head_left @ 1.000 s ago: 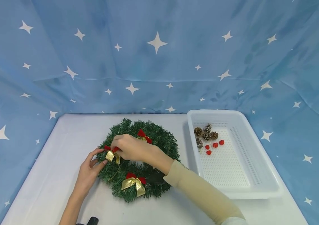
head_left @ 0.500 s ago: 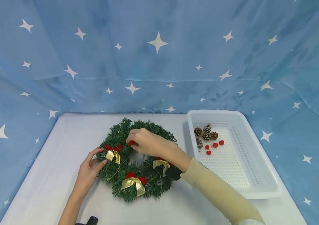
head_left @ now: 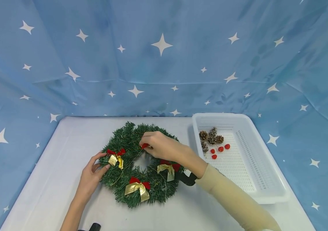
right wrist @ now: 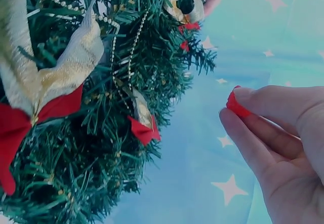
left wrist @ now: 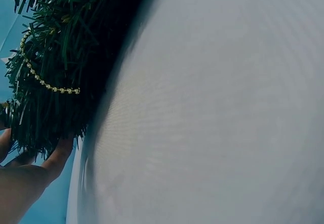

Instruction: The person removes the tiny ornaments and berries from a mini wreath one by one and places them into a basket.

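Observation:
A green tinsel wreath [head_left: 123, 186] lies on the white table, decorated with red-and-gold bows and gold bead strings. My left hand [head_left: 93, 175] holds its left edge, thumb and forefinger beside the left bow [head_left: 115, 159]. In the left wrist view, fingers [left wrist: 59, 158] touch the greenery below a bead string [left wrist: 38, 77]. My right hand [head_left: 161, 146] is over the wreath's upper right part. Between thumb and forefinger it pinches a small red berry-like piece [right wrist: 237, 103], apart from the wreath in the right wrist view. The hand hides the upper bow in the head view.
A white plastic basket [head_left: 270, 173] stands to the right, with several pine cones [head_left: 211, 140] and several small red pieces [head_left: 220, 149] inside. Other bows sit at the wreath's front [head_left: 137, 189] and right [head_left: 168, 168]. A blue star-patterned cloth [head_left: 164, 67] hangs behind the table.
My right hand has moved right from the left bow to the upper right of the wreath, carrying the red piece. The left hand and wreath have stayed in place.

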The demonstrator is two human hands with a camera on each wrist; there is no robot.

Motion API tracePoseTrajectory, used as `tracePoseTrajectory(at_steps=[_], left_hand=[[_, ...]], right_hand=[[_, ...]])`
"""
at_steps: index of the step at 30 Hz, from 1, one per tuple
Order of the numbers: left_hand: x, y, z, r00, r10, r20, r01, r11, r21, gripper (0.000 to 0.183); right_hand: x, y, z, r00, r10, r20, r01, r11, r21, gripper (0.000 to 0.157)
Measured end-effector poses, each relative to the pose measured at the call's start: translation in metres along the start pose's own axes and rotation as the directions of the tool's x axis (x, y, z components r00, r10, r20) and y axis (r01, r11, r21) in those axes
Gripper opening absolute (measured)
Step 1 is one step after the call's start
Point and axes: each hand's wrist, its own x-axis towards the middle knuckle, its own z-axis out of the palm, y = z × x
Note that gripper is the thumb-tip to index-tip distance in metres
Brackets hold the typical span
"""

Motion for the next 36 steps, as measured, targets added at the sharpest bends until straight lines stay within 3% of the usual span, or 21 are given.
tracePoseTrajectory(at_steps=[13, 26, 36], left_hand=[[0.0, 0.003, 0.0, 1.0, 0.013, -0.012, -0.013, 1.0, 0.004, 0.06], [0.003, -0.002, 0.002, 0.999, 0.035, -0.013, -0.035, 0.999, 0.002, 0.059], [0.003, -0.002, 0.001, 0.999, 0.05, -0.012, -0.05, 0.999, 0.009, 0.059]], right_hand=[[-0.024, 0.01, -0.01, 0.997, 0.056, -0.056, -0.057, 0.998, -0.006, 0.02], [-0.044, 0.024, -0.017, 0.985, 0.017, -0.17, -0.026, 0.998, -0.049, 0.016], [-0.064, 0.04, -0.028, 0.97, 0.083, -0.228, -0.089, 0.996, -0.016, 0.016]])
